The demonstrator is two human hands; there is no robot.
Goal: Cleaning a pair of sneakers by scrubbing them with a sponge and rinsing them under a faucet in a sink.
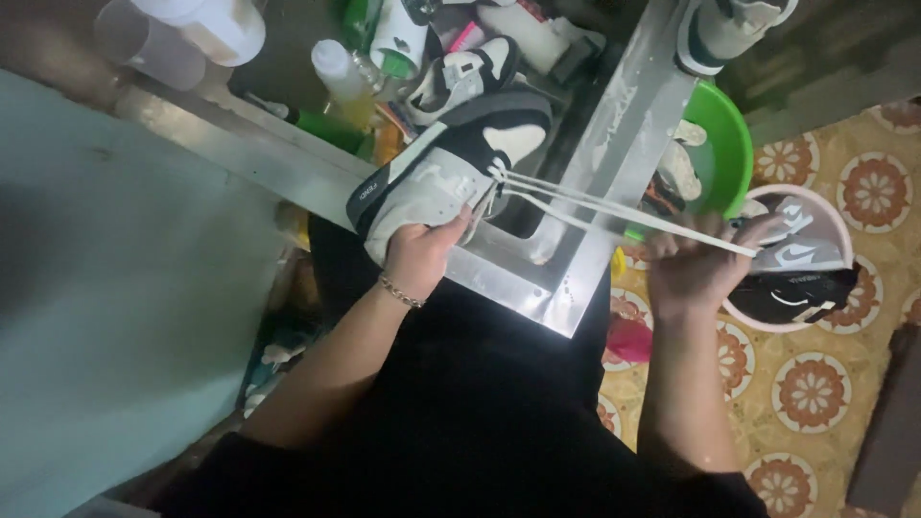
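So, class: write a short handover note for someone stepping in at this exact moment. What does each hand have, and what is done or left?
Left hand: grips the sneaker by its heel end, over the metal sink rim.
Right hand: pulls both lace ends taut, away from the shoe.
Done: lace is out of most eyelets, held only near the toe.
Left: the last eyelets.
Nearby: more shoes in a pink basin on the floor.

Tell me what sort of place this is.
Likely a small shoe-cleaning workspace. The left hand holds a grey sneaker while the right hand pulls its white laces. Bottles crowd a metal-rimmed basin, and more shoes sit in a pink tub.
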